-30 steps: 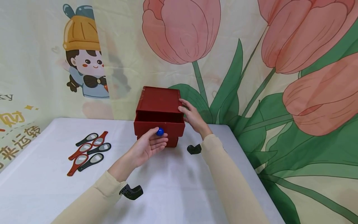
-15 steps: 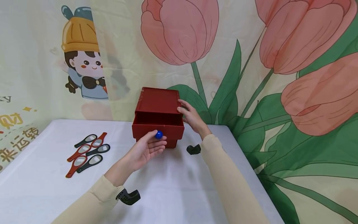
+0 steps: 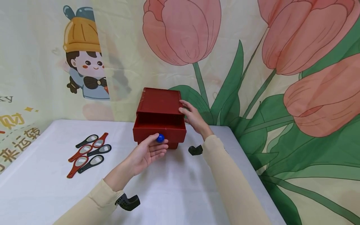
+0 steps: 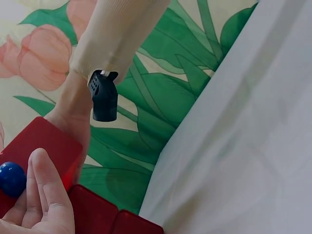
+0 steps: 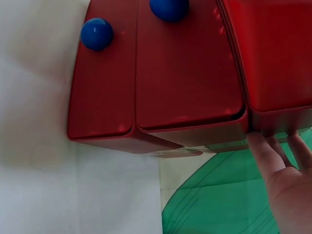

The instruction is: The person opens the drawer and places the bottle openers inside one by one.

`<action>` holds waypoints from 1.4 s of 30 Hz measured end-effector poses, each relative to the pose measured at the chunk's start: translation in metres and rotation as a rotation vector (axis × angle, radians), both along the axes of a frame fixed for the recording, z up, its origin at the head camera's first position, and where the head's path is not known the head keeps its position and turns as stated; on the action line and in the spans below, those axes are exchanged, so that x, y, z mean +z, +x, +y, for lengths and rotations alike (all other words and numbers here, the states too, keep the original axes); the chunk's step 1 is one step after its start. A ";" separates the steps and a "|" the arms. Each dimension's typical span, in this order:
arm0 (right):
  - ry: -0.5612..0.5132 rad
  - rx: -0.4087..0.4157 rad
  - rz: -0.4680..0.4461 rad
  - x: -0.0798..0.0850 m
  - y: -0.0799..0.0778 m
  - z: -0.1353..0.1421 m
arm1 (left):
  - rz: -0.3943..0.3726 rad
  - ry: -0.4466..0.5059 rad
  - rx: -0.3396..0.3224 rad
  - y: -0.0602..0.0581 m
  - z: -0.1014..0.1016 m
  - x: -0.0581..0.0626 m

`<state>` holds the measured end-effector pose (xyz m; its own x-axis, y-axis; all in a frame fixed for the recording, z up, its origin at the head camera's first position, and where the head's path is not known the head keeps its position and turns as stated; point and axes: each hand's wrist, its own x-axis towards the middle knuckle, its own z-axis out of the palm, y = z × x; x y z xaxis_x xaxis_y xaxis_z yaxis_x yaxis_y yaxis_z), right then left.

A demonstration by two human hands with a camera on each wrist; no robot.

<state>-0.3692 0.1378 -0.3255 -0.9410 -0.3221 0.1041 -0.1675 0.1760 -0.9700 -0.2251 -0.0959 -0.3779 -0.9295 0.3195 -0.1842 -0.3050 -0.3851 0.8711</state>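
A dark red drawer box (image 3: 160, 100) stands at the back middle of the table, its top drawer (image 3: 174, 134) pulled partway out. A round blue knob (image 3: 160, 138) sits on that drawer's front. My left hand (image 3: 142, 156) holds the knob between thumb and fingers, palm turned up and the other fingers fairly straight. In the left wrist view the knob (image 4: 11, 179) lies beside the fingers (image 4: 46, 187). My right hand (image 3: 194, 118) rests its fingertips against the box's right side. Two lower drawers with blue knobs (image 5: 96, 34) appear pushed in, in the right wrist view.
Several magnifying glasses (image 3: 95, 159) with red or black handles lie on the white-covered table (image 3: 42, 193) at left. Black curved pieces (image 3: 127, 202) are fixed at both sleeves. A printed backdrop (image 3: 123, 47) hangs behind the table.
The top drawer has come a little farther out toward me, with my left hand moving back slightly on its knob. My right hand stays on the box's side.
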 end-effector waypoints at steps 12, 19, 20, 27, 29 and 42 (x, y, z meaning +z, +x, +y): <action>0.001 0.006 -0.002 0.001 -0.001 0.000 | -0.014 -0.011 0.003 0.007 -0.003 -0.001; 0.003 0.003 -0.008 0.000 -0.001 0.000 | -0.026 -0.011 0.003 0.010 -0.004 -0.001; 0.003 0.002 -0.009 0.000 -0.001 0.000 | -0.027 -0.012 0.003 0.010 -0.004 -0.002; 0.002 0.005 -0.008 0.001 -0.001 0.000 | -0.011 -0.012 -0.029 0.010 -0.005 -0.002; 0.001 0.005 -0.004 0.001 -0.001 0.000 | -0.004 -0.013 -0.037 0.010 -0.006 -0.001; -0.003 0.004 -0.003 -0.001 -0.002 0.001 | -0.002 -0.010 -0.055 0.012 -0.008 -0.002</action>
